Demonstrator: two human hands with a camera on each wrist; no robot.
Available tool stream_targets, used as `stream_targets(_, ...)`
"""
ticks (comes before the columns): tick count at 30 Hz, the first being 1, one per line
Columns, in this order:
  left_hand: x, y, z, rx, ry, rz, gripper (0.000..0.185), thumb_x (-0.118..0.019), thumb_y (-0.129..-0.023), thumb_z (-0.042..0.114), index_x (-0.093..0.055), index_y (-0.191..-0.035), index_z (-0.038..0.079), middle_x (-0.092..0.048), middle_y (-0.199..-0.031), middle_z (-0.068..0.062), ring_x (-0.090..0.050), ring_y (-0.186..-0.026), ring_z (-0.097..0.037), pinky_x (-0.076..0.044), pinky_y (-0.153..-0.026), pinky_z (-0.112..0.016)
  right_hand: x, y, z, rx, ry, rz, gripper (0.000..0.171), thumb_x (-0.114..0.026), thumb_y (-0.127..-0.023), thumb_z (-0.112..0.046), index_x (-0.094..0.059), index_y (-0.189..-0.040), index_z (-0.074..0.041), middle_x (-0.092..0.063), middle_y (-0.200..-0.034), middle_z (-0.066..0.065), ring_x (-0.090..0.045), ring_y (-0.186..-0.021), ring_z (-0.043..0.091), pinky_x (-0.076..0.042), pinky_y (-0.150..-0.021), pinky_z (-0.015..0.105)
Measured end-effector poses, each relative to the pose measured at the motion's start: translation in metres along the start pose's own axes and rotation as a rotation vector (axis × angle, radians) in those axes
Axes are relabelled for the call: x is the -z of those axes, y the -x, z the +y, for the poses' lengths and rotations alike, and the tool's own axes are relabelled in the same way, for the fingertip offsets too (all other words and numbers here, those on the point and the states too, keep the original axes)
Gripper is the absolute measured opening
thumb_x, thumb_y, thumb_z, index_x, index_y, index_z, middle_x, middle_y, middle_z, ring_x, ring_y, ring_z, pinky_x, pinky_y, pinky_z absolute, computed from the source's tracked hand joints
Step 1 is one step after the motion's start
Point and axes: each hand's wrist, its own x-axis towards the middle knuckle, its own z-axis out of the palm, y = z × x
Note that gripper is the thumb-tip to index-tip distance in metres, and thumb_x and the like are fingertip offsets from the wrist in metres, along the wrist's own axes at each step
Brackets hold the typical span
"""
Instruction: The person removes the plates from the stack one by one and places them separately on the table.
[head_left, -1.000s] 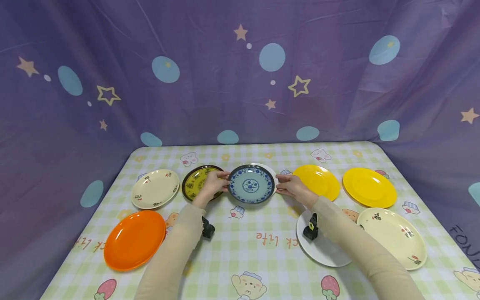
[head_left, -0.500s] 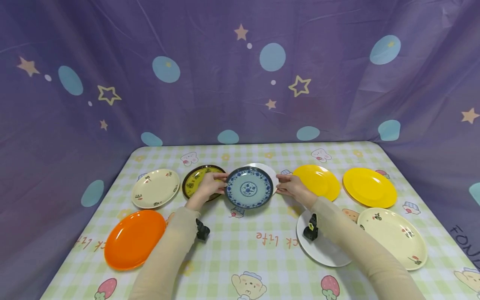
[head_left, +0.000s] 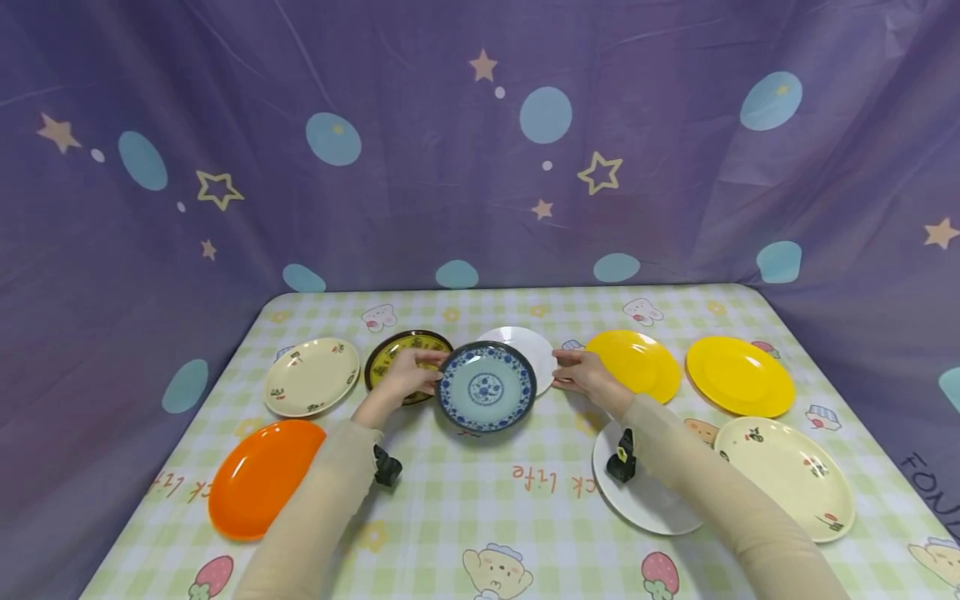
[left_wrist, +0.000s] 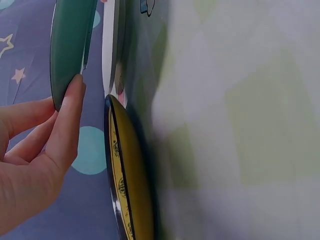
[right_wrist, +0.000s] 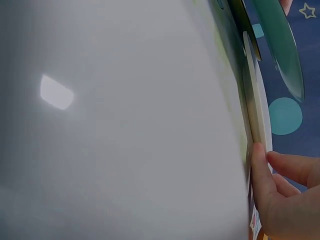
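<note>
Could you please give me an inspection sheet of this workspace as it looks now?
Surface: table under a green checked cloth with cartoon prints.
Job's things: blue patterned plate lifted off the cloth; white plate lies flat behind it.
Clutter: olive plate, orange plate, two yellow plates, two cream plates, another white plate.
Grippers: left hand grips the blue plate's rim; right hand touches the white plate's edge.
Cables: nothing seen.
Surroundings: purple curtain with stars and dots.
</note>
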Motion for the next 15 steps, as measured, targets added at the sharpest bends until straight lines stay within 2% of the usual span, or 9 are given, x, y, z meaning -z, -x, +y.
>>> stream_targets(10, 0.007, 0.01, -0.002, -0.038, -0.022, -0.05, 0.039, -0.055, -0.075, -0.013, -0.055, -0.114, -0.007, -0.055, -0.108, -0.025, -0.059, -0.056, -0.014, -0.056, -0.057, -0.029, 0.0, 0.001, -0.001, -0.003, 0.0, 0.0, 0.05, -0.047, -0.084, 0.012, -0.033, -0.132, 0.007, -0.03, -0.137, 0.025, -0.058, -0.076, 0.013, -0.052, -0.08, 0.031)
stream_targets(15, 0.009, 0.013, -0.002, -0.03, -0.042, -0.06, 0.04, -0.055, -0.075, -0.013, -0.054, -0.114, -0.007, -0.056, -0.108, -0.025, -0.059, -0.055, -0.014, -0.056, -0.056, -0.03, 0.0, 0.003, 0.0, 0.006, -0.016, -0.012, 0.05, -0.046, -0.084, 0.012, -0.032, -0.132, 0.008, -0.029, -0.137, 0.025, -0.057, -0.079, 0.015, -0.051, -0.081, 0.031)
